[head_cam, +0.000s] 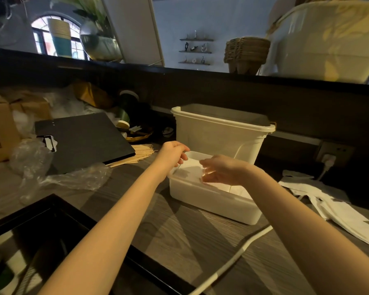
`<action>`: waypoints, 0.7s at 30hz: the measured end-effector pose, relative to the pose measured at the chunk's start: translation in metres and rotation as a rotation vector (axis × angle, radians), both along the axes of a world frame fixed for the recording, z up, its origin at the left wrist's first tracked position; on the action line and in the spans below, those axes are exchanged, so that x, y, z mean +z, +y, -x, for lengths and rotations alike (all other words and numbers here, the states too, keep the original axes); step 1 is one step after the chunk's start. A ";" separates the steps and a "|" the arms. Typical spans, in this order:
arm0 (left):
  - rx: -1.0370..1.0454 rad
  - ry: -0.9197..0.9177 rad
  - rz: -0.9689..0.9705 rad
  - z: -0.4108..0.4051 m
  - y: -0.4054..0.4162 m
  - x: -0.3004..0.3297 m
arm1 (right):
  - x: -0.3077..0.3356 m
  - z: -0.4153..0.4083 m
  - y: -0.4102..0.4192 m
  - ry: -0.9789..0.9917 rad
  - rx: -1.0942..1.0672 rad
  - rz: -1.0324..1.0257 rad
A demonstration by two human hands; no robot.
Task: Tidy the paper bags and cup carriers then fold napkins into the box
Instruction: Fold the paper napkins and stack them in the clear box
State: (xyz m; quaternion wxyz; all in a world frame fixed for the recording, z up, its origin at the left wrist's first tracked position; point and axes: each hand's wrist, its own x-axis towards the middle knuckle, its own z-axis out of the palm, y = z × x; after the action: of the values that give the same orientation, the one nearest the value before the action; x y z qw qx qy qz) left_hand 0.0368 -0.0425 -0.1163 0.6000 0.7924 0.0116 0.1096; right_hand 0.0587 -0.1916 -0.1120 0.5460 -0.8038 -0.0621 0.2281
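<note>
A: While tucking the napkin into the box, pinching it with left hand, right hand?
B: Yep, gripping both edges. Keeping corners flat, going slow.

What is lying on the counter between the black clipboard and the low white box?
In the head view, a pile of wooden stir sticks and crumpled clear plastic lie between the clipboard and the box.

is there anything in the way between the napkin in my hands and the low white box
Nothing visible. Both the left hand and right hand hold the napkin directly over the open low white box. The tall bin stands behind it, out of the path.
</note>
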 end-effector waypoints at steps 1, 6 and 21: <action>-0.012 0.013 -0.042 0.000 -0.002 0.005 | 0.005 0.001 -0.004 -0.023 -0.005 0.000; -0.070 0.006 -0.092 0.003 -0.032 0.030 | 0.029 0.006 -0.043 -0.145 -0.067 0.068; -0.445 0.045 -0.036 0.007 -0.217 0.028 | 0.030 0.044 -0.228 -0.377 -0.507 0.316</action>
State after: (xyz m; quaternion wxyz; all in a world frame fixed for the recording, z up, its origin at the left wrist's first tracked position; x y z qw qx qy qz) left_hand 0.0302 -0.2591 -0.0879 0.5946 0.7884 -0.1521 -0.0428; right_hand 0.0144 -0.4201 -0.0818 0.4332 -0.8961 0.0758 -0.0606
